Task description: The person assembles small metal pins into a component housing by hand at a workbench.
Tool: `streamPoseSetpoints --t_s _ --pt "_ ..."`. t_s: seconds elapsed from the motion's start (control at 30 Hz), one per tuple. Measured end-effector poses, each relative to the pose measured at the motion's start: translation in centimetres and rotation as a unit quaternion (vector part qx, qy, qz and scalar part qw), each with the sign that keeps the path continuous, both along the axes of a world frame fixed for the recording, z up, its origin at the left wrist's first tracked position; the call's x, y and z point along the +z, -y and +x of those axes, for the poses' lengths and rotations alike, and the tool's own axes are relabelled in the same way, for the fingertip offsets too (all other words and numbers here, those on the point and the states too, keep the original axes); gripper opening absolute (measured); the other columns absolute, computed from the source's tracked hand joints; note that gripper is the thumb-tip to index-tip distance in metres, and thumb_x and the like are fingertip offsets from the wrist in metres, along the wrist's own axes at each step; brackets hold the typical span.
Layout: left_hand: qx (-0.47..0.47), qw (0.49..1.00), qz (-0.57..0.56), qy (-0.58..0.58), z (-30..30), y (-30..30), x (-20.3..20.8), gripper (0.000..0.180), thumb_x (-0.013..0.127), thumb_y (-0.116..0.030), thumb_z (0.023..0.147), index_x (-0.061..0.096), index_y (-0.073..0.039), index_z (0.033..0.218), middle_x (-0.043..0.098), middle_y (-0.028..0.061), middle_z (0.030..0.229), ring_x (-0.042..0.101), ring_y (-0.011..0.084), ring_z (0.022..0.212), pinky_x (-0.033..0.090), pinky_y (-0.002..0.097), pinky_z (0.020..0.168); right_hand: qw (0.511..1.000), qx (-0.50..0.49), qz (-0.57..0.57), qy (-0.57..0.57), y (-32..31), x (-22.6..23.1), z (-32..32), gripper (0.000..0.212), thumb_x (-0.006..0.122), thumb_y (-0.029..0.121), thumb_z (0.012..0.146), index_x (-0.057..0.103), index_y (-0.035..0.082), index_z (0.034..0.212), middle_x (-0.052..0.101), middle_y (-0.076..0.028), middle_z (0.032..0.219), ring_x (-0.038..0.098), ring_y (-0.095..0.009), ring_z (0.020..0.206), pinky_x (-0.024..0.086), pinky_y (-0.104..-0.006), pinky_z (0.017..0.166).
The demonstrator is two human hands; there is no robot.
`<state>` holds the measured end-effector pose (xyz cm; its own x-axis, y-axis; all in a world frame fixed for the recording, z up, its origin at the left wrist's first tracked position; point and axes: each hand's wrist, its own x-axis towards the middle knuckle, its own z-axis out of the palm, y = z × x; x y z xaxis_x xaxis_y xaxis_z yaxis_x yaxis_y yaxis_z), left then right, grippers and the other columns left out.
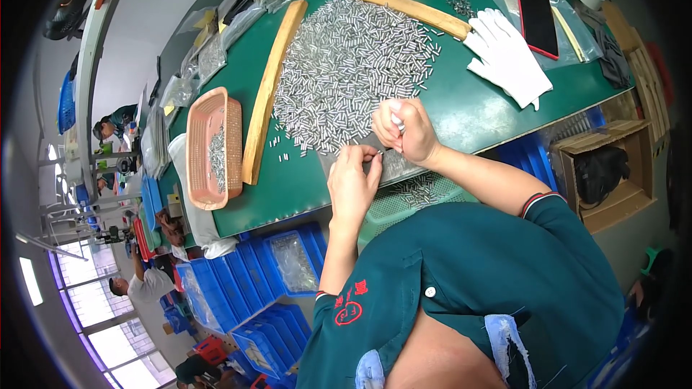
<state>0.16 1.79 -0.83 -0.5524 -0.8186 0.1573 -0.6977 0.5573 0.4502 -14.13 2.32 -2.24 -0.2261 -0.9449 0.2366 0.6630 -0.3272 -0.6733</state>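
Observation:
A broad heap of small silvery metal pins (346, 72) covers the middle of the green table (461, 126). At its near edge, my left hand (353, 180) pinches a tiny metal pin (380, 152) between thumb and fingertips, over a grey plate (396, 166). My right hand (407, 133) is closed in a fist just above and to the right of it. Something whitish shows at the fist's fingers; what it grips is mostly hidden. Below the table edge, a green basket (382, 210) holds more pins.
Two wooden strips (271, 94) (400, 9) border the heap. On the left stands a pink basket (194, 151) with some pins. A white glove (508, 57) and a phone (537, 21) lie right. Blue bins (245, 274) stand below; a cardboard box (613, 209) is at right.

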Motion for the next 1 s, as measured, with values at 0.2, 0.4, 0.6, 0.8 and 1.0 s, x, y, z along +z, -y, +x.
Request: streamPoseSetpoints --t_s 0.2,0.4,0.6,0.8,1.0 --pt "0.026 0.997 0.058 -0.04 -0.1 -0.1 -0.3 0.01 0.064 -0.011 0.077 0.058 -0.007 0.083 0.057 0.0054 0.076 0.057 0.0226 0.069 0.044 0.034 0.064 0.999 0.039 0.008 0.015 0.0 0.3 0.0 0.04 0.034 0.026 0.088 0.033 0.008 0.052 0.033 -0.001 0.043 0.025 -0.007 0.034 0.022 -0.0228 0.035" --pt "0.031 0.997 0.061 -0.037 -0.1 -0.1 -0.4 0.009 0.064 -0.011 0.077 0.059 -0.007 0.083 0.057 0.0056 0.076 0.056 0.0227 0.066 0.044 0.0344 0.063 0.999 0.037 0.002 0.032 -0.1 0.3 0.0 0.041 0.034 0.027 0.088 0.033 0.008 0.052 0.032 -0.001 0.042 0.025 -0.007 0.034 0.022 -0.023 0.035" --pt "0.027 0.996 0.073 -0.033 -0.1 0.0 -0.2 0.008 0.063 -0.012 0.078 0.059 -0.007 0.083 0.057 0.0058 0.076 0.056 0.0231 0.066 0.044 0.0345 0.061 0.999 0.036 0.002 0.027 0.0 0.1 0.1 0.041 0.034 0.027 0.088 0.033 0.008 0.052 0.032 -0.001 0.042 0.025 -0.007 0.034 0.021 -0.0228 0.036" --pt "0.032 0.996 0.078 -0.027 -0.2 0.0 0.2 0.008 0.062 -0.012 0.078 0.058 -0.007 0.082 0.057 0.0065 0.077 0.057 0.0247 0.068 0.045 0.0363 0.06 0.994 0.017 -0.05 -0.091 -0.1 -0.2 0.5 0.04 0.035 0.026 0.087 0.033 0.007 0.051 0.034 -0.001 0.044 0.026 -0.008 0.036 0.022 -0.0224 0.036" --pt "0.008 0.998 0.06 -0.027 0.1 -1.0 -0.1 0.009 0.063 -0.01 0.075 0.057 -0.007 0.081 0.057 0.0064 0.077 0.057 0.0259 0.07 0.044 0.0359 0.063 1.0 0.02 -0.003 -0.022 0.0 0.2 0.2 0.039 0.034 0.025 0.086 0.033 0.007 0.052 0.032 -0.001 0.043 0.026 -0.008 0.036 0.022 -0.0224 0.036"
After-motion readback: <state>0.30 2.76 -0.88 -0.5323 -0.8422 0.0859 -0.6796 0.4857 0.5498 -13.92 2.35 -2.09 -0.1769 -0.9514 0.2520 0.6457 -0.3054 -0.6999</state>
